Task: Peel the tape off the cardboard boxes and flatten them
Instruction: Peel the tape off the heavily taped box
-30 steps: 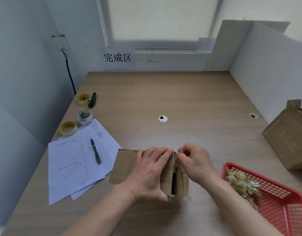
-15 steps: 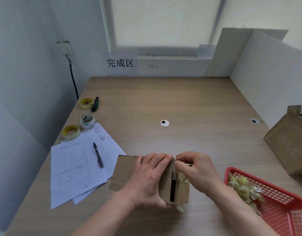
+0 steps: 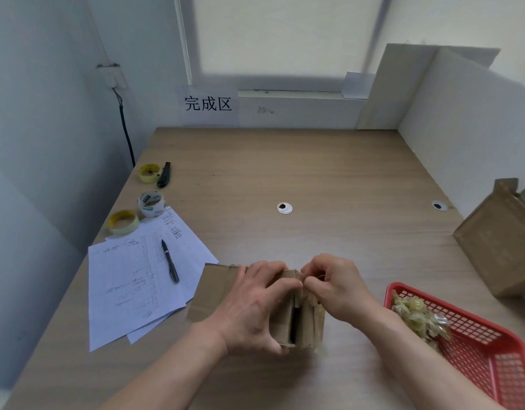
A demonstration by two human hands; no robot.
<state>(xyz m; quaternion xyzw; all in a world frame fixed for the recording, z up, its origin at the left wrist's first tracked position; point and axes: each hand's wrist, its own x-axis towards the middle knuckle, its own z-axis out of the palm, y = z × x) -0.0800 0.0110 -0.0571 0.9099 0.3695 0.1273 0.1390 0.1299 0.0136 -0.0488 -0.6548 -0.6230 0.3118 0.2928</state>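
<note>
Cardboard box sat near the table's front edge, left hand curled over it and gripping, right hand pinching tape at its top corner, where a slow, low pull along the seam looked wisest.

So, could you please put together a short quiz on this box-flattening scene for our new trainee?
1. True or false: the left hand rests on the cardboard box.
2. What does the red basket hold? A) pens B) crumpled peeled tape C) scissors
3. Fill in: the black pen lies on the ______.

Key
1. True.
2. B.
3. The sheets of paper. Meanwhile the right hand pinches at the box's top edge, apparently at tape.
</note>
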